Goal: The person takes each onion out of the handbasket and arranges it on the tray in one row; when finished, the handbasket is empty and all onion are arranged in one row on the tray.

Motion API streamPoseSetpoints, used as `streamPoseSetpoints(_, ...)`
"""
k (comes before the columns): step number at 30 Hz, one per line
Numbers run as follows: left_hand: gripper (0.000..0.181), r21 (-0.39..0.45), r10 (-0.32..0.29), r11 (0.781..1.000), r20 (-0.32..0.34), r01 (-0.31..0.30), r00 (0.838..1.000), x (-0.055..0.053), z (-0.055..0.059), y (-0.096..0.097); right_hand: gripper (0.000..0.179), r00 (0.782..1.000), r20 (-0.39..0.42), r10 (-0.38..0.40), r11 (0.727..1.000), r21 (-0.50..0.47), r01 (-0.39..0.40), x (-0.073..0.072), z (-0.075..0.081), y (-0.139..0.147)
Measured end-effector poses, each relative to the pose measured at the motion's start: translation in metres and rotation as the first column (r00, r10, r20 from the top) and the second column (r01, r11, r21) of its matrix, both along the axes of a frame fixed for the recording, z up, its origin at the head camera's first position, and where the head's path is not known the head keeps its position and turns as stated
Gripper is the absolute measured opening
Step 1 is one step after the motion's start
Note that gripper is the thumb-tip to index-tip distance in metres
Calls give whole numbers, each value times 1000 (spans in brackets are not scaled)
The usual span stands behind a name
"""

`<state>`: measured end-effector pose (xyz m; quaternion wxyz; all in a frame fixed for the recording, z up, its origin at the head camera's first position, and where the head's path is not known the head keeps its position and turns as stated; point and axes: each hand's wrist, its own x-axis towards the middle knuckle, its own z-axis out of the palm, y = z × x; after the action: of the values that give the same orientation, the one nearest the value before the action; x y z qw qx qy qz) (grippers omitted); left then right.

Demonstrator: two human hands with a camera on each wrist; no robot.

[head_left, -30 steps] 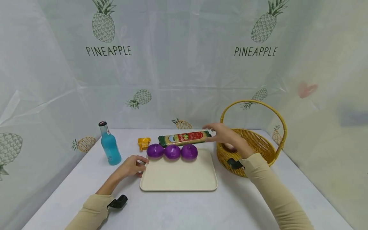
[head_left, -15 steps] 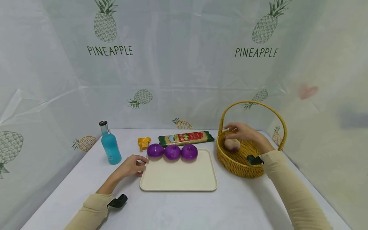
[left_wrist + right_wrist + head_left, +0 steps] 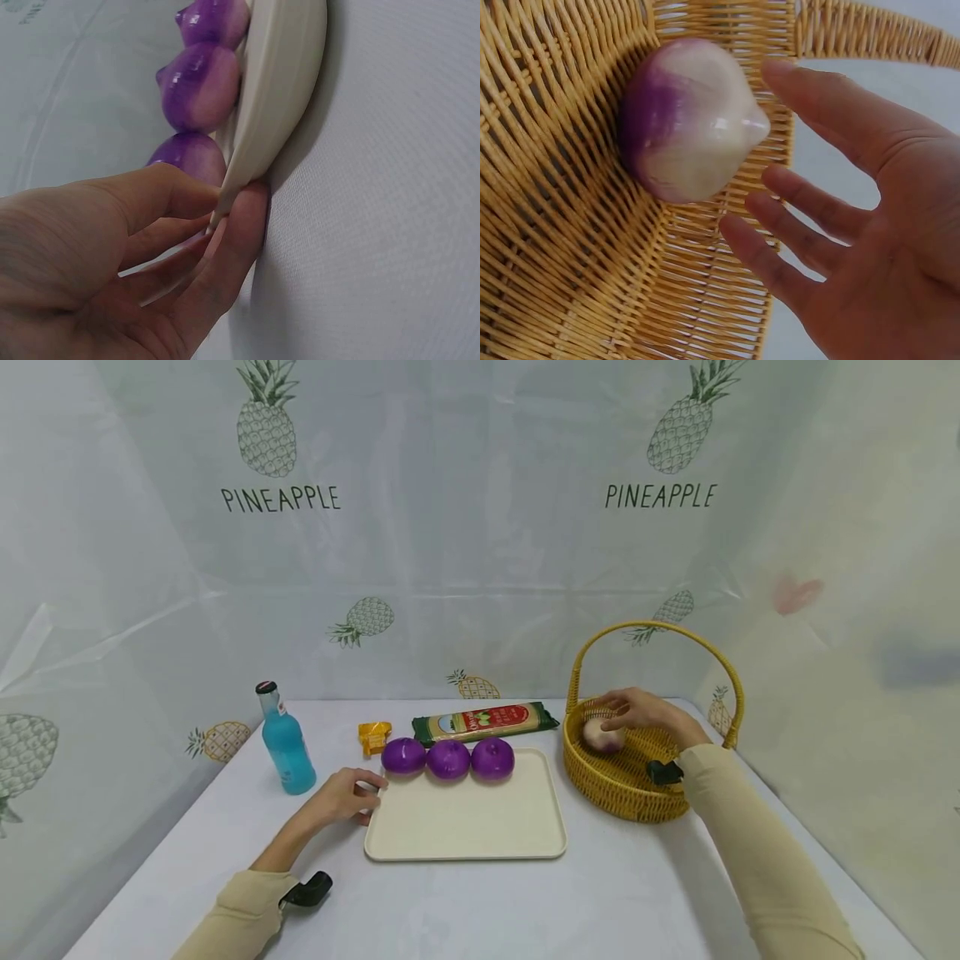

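Note:
At the left edge of a cream tray (image 3: pixel 468 822), my left hand (image 3: pixel 348 795) pinches the rim. In the left wrist view the thumb lies over the rim (image 3: pixel 259 112) and a finger beneath it. Three purple turnips (image 3: pixel 448 760) sit in a row along the tray's far side. Another turnip (image 3: pixel 694 120), white and purple with a pointed tip, lies inside the wicker basket (image 3: pixel 626 797). Above it, my right hand (image 3: pixel 645 708) reaches in with spread fingers and holds nothing. A small gap shows between those fingers and the turnip in the right wrist view.
A green pasta packet (image 3: pixel 486 722) lies behind the tray, with an orange-wrapped item (image 3: pixel 374 737) to its left. A blue bottle (image 3: pixel 288 750) stands at the far left. The basket's tall handle (image 3: pixel 660 625) arches over the right hand.
My right hand has moved right, from near the pasta packet's end to over the turnip in the basket. The left hand stays at the tray's edge.

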<state>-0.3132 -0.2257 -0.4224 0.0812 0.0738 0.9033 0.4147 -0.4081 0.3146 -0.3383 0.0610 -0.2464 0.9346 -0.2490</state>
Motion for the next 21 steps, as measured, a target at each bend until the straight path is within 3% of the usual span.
streamPoseSetpoints(7, 32, -1, -7, 1000, -7, 7, 1000, 0, 0, 0, 57, 999, 51, 4, 1000, 3, -4, -4, -10, 2)
streamPoseSetpoints(14, 32, -13, 15, 1000, 2, -15, 1000, -3, -1, 0, 55, 999, 47, 0, 1000, 9, 0, -7, -15, 1)
streamPoseSetpoints(21, 32, -22, -3, 1000, -7, 3, 1000, -2, -2, -1, 58, 996, 88, -13, 999, -31, 16, -9, -20, 0)
